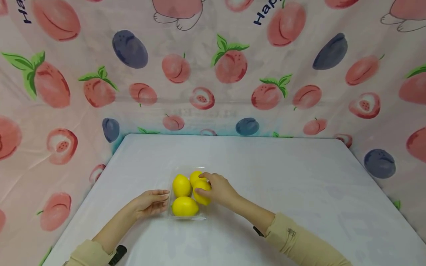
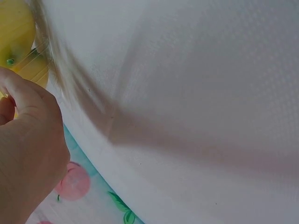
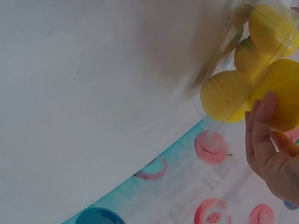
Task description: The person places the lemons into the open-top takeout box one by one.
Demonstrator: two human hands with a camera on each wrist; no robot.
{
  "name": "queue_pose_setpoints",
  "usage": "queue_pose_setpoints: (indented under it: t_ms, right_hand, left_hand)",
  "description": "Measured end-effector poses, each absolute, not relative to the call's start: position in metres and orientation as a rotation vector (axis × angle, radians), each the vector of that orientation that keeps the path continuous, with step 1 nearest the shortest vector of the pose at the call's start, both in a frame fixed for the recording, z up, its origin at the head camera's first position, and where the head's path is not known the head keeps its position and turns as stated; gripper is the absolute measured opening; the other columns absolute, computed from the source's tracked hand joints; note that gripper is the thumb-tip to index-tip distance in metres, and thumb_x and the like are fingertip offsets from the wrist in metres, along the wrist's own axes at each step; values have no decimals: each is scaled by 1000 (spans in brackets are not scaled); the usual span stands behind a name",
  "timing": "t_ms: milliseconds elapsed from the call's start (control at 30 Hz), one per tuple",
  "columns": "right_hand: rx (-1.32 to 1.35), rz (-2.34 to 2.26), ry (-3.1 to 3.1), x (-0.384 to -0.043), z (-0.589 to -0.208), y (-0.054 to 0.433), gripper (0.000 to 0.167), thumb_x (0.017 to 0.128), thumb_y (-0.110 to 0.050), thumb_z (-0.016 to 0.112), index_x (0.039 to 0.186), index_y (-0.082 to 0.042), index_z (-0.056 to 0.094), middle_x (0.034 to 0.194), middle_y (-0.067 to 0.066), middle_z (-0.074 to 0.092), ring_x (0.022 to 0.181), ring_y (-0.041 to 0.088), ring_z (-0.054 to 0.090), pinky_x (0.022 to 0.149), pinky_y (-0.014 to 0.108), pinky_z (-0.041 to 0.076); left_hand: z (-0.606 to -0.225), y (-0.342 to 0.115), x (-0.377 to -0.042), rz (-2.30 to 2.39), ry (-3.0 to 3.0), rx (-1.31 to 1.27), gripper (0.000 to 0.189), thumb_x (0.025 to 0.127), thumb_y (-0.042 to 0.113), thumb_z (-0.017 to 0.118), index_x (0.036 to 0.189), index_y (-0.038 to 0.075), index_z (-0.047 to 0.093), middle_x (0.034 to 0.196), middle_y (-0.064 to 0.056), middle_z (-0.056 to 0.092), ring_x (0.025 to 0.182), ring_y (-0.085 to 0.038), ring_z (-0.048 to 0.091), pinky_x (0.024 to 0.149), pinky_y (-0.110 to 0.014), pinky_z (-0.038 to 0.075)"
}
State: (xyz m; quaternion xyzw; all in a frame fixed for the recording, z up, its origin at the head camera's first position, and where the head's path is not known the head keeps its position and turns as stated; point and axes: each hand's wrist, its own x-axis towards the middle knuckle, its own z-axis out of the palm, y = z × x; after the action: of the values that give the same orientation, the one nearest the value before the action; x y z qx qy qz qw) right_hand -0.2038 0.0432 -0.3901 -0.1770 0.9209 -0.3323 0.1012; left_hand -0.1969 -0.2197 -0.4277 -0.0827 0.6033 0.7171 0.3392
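Note:
A clear plastic box holds several yellow lemons. One lemon is at the left and another lemon lies across the front. My right hand grips a lemon at the box's right side, thumb and fingers around it. In the right wrist view this lemon shows in front of the clear wall, nearer than the others. A further lemon is partly hidden behind the fingers. My left hand touches the box's left side with its fingers extended; the fingertips are partly hidden in the left wrist view.
A white table spreads under the box. Fruit-patterned cloth hangs behind it and along both sides. Dark wrist straps show by the beige sleeves.

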Motion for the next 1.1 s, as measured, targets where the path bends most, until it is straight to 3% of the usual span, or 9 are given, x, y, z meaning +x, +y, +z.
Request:
queue_pose_setpoints:
  t_ms: [367, 600, 767, 933, 1100]
  right_hand:
    - [-613, -808, 2870, -193, -400, 31, 48, 84, -42, 67, 113, -5, 64, 92, 8, 55, 78, 17, 45, 62, 21, 41]
    - [-885, -718, 2989, -188, -404, 28, 41, 83, -36, 70, 115, -10, 63, 104, 10, 58, 85, 20, 51, 73, 26, 49]
    - [-1025, -560, 2932, -189, -392, 33, 47, 86, -39, 67, 118, -5, 64, 120, 13, 60, 100, 26, 57, 87, 33, 54]
    - [-1135, -387, 2733, -191, -379, 41, 56, 86, -38, 68, 130, -5, 55, 125, 14, 58, 103, 26, 55, 89, 29, 51]
    - [-1094, -421, 2711, -192, -378, 42, 59, 77, -37, 76, 125, -8, 59, 120, 10, 60, 98, 22, 53, 87, 26, 50]
  left_hand:
    - [-429, -219, -196, 1867, 1573, -195, 16, 96, 5, 51, 111, 4, 54, 78, 4, 63, 70, -5, 63, 72, -20, 58]
    - [-429, -220, -196, 1862, 1592, -199, 15, 96, 5, 51, 110, 5, 56, 77, 5, 63, 69, -5, 63, 71, -20, 58]
    - [-429, -220, -197, 1860, 1593, -205, 14, 96, 5, 51, 109, 6, 57, 77, 5, 63, 69, -5, 63, 71, -19, 58]
    - [-428, -219, -196, 1864, 1587, -205, 13, 95, 4, 51, 106, 8, 58, 76, 5, 63, 68, -5, 63, 70, -19, 58]
    - [-427, -218, -196, 1869, 1586, -214, 14, 96, 3, 50, 105, 8, 59, 77, 5, 63, 68, -5, 63, 70, -19, 58]
